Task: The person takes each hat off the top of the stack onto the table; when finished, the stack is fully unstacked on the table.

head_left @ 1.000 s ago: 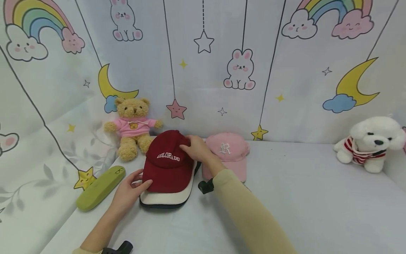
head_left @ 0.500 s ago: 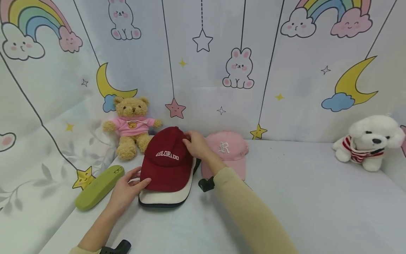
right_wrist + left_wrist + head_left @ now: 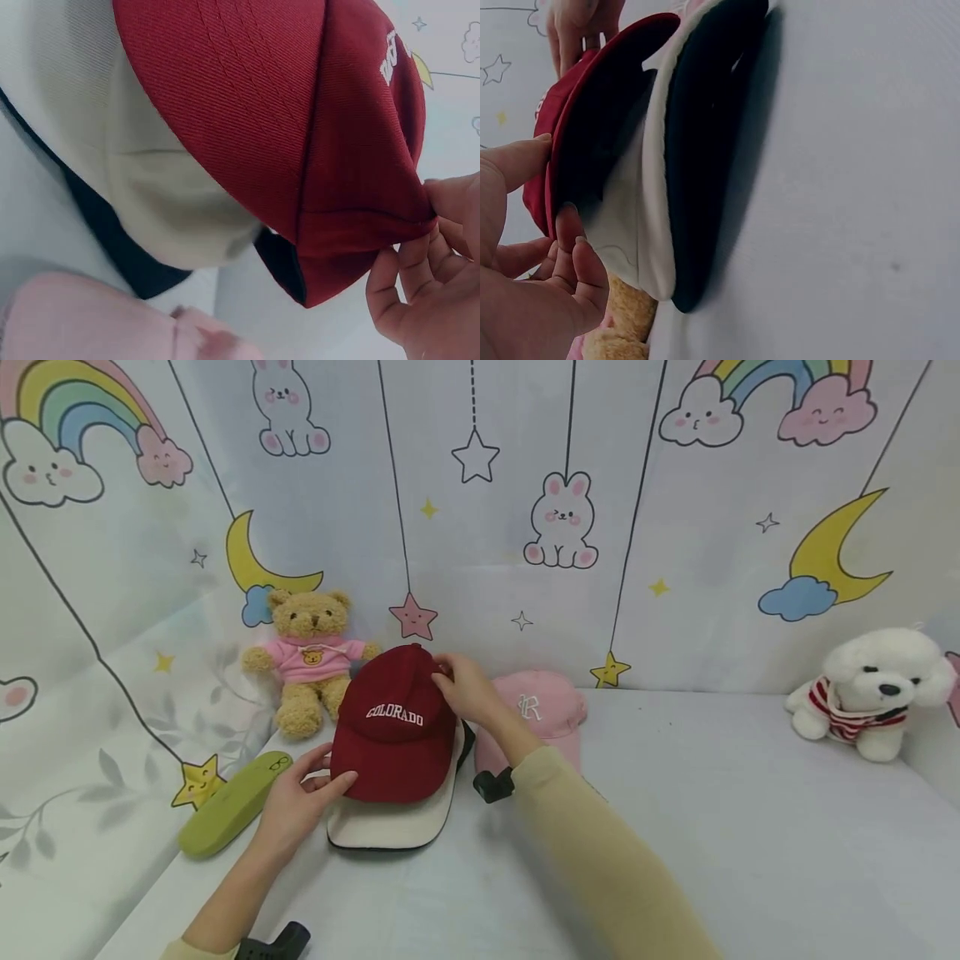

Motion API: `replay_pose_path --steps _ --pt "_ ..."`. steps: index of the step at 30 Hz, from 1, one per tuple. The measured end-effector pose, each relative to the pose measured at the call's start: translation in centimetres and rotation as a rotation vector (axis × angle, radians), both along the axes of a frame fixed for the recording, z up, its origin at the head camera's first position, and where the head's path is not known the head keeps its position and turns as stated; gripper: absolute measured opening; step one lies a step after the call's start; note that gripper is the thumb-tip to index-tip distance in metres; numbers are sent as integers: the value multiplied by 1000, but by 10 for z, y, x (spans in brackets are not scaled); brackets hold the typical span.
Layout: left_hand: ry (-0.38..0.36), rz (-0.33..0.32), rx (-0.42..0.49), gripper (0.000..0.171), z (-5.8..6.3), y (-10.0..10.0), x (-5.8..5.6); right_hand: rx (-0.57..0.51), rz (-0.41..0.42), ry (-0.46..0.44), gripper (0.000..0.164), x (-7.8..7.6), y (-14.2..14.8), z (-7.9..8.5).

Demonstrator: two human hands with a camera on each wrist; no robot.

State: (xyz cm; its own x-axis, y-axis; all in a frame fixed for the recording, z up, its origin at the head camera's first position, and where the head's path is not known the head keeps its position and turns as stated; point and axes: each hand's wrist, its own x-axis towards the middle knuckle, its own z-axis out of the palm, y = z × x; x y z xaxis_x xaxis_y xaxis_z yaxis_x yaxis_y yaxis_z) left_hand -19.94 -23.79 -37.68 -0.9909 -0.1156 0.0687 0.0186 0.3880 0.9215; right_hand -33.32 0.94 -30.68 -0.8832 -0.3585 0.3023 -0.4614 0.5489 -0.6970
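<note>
Both hands hold a dark red cap (image 3: pixel 393 727) with white "COLORADO" lettering. My left hand (image 3: pixel 300 802) pinches the left edge of its brim, thumb on top and fingers beneath, as the left wrist view shows. On the other side my right hand (image 3: pixel 468 693) pinches the crown fabric; in the right wrist view the fingers (image 3: pixel 416 262) grip a fold of it. Under the red cap sits a cream cap (image 3: pixel 622 240), its brim (image 3: pixel 390 825) showing in front. A dark navy brim (image 3: pixel 697 187) lies below the cream one. In the left wrist view a gap separates the red brim from the cream cap.
A pink cap (image 3: pixel 551 710) lies just right of the stack, partly behind the right forearm. A teddy bear (image 3: pixel 311 652) sits behind on the left, and a green glasses case (image 3: pixel 234 806) lies left. A white plush dog (image 3: pixel 873 693) sits far right on the white tabletop (image 3: pixel 712 827).
Both hands have raised the red cap off the cream cap, its crown rising and more of the cream brim coming into view. The view has shifted slightly; the other things stay put.
</note>
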Motion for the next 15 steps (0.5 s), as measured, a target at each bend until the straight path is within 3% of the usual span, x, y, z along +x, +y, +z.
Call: replay_pose_path --steps 6,15 --pt "33 -7 -13 75 9 6 -1 -62 18 -30 38 5 10 15" --pt "97 -40 37 75 23 22 -4 -90 38 44 34 8 32 40"
